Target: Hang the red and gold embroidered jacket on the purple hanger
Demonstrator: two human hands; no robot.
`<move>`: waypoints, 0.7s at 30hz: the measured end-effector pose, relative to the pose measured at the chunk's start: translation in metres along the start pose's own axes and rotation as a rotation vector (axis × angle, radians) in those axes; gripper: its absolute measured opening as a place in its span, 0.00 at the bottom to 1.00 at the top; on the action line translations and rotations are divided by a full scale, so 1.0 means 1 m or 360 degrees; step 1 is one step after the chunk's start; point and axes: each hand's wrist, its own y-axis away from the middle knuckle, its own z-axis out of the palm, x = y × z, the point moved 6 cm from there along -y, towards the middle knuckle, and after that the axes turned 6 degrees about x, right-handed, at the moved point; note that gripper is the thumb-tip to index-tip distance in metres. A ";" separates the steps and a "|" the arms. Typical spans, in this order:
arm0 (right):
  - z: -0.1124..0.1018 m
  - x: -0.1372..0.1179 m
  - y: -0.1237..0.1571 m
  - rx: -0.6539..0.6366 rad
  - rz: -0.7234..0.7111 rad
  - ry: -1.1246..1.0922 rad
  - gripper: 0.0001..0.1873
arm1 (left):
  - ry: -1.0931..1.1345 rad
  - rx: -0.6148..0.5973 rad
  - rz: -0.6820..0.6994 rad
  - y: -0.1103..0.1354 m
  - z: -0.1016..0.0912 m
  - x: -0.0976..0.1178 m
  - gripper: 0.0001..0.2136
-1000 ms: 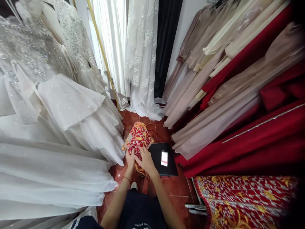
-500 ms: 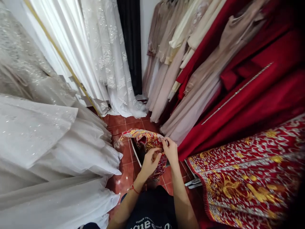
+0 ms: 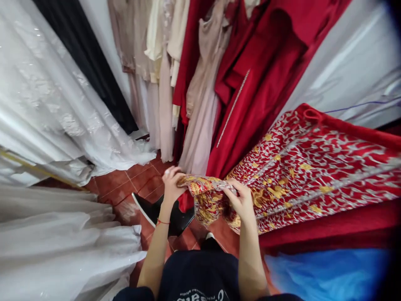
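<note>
I hold a folded red cloth with gold embroidery (image 3: pixel 208 200) in front of me, above the tiled floor. My left hand (image 3: pixel 171 180) pinches its left top edge. My right hand (image 3: pixel 240 200) grips its right top edge, fingers curled over the fabric. The cloth hangs down between both hands. A thin red thread sits on my left wrist.
A black flat box (image 3: pixel 163 213) lies on the red floor tiles (image 3: pixel 131 179) below the cloth. White gowns (image 3: pixel 46 125) crowd the left, red and beige dresses (image 3: pixel 219 83) hang ahead, a large red embroidered cloth (image 3: pixel 313 167) spreads on the right, blue fabric (image 3: pixel 326 271) lower right.
My view has swung to the right. I lifted the red cloth off the black box and spread its top edge between my hands, which moved apart.
</note>
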 end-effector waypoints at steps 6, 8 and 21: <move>-0.098 0.022 0.002 0.0602 0.0254 0.0371 0.13 | 0.0919 -0.0796 0.0303 -0.026 0.098 0.088 0.11; -0.129 0.035 0.004 0.0776 0.0355 0.0495 0.15 | 0.1064 -0.0809 0.0304 -0.030 0.119 0.117 0.13; -0.220 0.096 -0.065 0.1006 0.0010 0.0895 0.12 | 0.0507 -0.0686 0.0245 -0.099 0.209 0.193 0.25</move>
